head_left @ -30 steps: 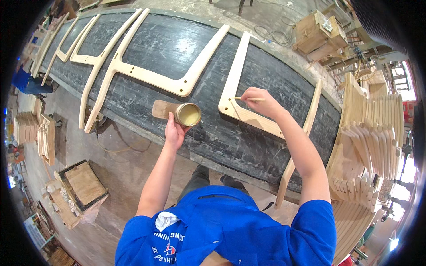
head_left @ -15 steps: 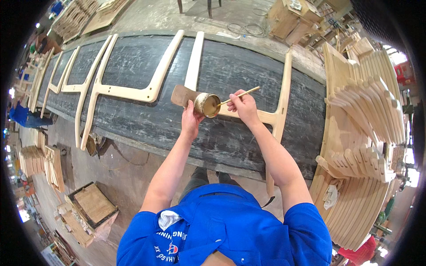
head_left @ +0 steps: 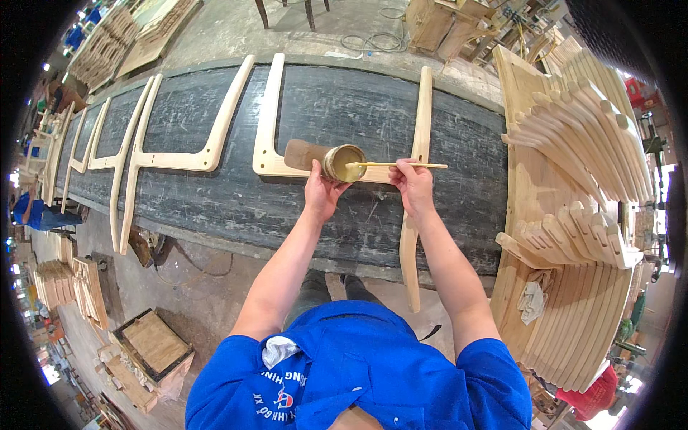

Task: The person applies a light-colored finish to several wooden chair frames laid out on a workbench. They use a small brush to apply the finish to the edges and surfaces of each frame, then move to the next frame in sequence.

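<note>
My left hand (head_left: 322, 195) is wrapped round a small round tin (head_left: 331, 164) with yellowish-brown paste in it, tilted so its mouth faces right. A flat brown wooden piece (head_left: 301, 154) sticks out on the tin's left side; whether it is fixed to the tin I cannot tell. Between the fingers of my right hand (head_left: 414, 189) is a thin wooden stick (head_left: 426, 165), lying almost level. Its pale, smeared tip is at the tin's mouth. Both hands are above a pale wooden chair side frame (head_left: 271, 115), part of whose crossbar they and the tin hide.
More such frames (head_left: 175, 159) lie leftward along the dark, scuffed workbench (head_left: 344, 100). Stacked curved wooden parts (head_left: 573, 315) stand on a wooden board at right, beside a white rag (head_left: 532, 301). A framed wooden box (head_left: 154, 345) is on the floor, lower left. Far left is another person (head_left: 32, 211).
The stick has swung from a slant to nearly level, and its tip has shifted toward the tin's rim. My right hand has moved lower and away from the tin. The whole view has shifted.
</note>
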{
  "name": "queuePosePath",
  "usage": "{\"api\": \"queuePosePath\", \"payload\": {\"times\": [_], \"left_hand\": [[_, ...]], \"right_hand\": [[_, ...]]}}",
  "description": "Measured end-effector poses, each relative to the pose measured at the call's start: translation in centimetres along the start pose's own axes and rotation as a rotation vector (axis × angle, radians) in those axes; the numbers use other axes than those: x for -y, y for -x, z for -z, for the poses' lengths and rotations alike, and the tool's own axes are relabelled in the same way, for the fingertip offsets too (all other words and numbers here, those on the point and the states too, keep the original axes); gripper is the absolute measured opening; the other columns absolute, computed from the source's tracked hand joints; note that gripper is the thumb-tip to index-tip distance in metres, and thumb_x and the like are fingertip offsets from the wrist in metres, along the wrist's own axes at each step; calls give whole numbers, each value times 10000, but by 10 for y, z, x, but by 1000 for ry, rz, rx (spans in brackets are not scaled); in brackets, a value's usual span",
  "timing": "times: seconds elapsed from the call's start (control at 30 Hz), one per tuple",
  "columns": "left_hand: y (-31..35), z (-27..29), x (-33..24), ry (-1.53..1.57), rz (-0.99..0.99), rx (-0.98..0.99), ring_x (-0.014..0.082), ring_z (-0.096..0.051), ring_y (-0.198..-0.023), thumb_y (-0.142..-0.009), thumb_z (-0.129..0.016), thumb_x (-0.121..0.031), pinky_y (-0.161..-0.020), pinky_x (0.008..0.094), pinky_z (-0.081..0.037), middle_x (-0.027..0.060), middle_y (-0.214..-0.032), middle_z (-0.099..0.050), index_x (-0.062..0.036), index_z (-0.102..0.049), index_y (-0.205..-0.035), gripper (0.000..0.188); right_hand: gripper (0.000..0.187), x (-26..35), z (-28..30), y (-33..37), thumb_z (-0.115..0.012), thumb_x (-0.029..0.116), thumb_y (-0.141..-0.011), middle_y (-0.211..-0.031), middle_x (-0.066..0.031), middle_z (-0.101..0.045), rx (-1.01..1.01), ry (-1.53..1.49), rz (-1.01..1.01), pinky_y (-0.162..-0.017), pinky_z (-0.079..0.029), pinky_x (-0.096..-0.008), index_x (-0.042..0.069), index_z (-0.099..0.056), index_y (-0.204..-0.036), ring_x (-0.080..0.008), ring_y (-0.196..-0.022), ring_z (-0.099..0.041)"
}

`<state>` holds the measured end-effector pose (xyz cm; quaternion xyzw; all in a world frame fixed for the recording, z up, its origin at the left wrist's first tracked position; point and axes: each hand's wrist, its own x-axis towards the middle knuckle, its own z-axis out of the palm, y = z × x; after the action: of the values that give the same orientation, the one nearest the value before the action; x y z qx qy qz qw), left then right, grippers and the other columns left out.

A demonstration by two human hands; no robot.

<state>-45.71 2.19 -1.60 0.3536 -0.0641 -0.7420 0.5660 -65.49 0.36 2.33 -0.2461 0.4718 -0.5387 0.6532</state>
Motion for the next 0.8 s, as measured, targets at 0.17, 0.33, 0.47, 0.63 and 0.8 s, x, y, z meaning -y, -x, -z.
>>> {"api": "queuePosePath", "payload": {"times": [0.17,0.33,0.47,0.63,0.8], "left_hand": [[-3,-18,16,-52,18,9,233,-500,-1160,-984,-222,-469,-955,424,-427,84,-1270,-502,-80,-413,-1290,530],[2,-16,17,-117,-40,15,201,-558,-1068,-983,-271,-459,-884,382,-462,63,-1197,-547,-88,-440,-1251,488],[7,-26,19,-103,-20,9,200,-556,-1071,-983,-274,-458,-886,390,-459,71,-1178,-556,-79,-441,-1248,491],[6,-10,12,-50,-62,20,229,-502,-1154,-982,-244,-468,-953,430,-419,89,-1260,-503,-74,-409,-1291,527],[2,-5,15,-23,-61,3,254,-484,-1180,-981,-231,-474,-991,451,-400,100,-1295,-478,-72,-394,-1308,543]], "right_hand": [[208,-7,17,-1,-625,236,-879,-652,-49,-605,-170,43,8,-477,-448,-217,62,-570,-781,-91,-516,-554],[223,-1,13,-2,-614,226,-881,-650,-55,-603,-44,353,218,-452,-445,-227,35,-561,-779,-92,-508,-561],[194,7,22,-1,-614,216,-882,-659,-60,-610,-76,138,-30,-460,-461,-244,46,-563,-803,-105,-503,-568],[140,17,19,7,-604,172,-886,-740,-78,-635,51,13,-25,-558,-508,-260,36,-580,-867,-140,-607,-618],[72,12,23,6,-585,95,-884,-838,-95,-649,188,-31,62,-681,-539,-299,34,-587,-921,-179,-745,-650]]}}
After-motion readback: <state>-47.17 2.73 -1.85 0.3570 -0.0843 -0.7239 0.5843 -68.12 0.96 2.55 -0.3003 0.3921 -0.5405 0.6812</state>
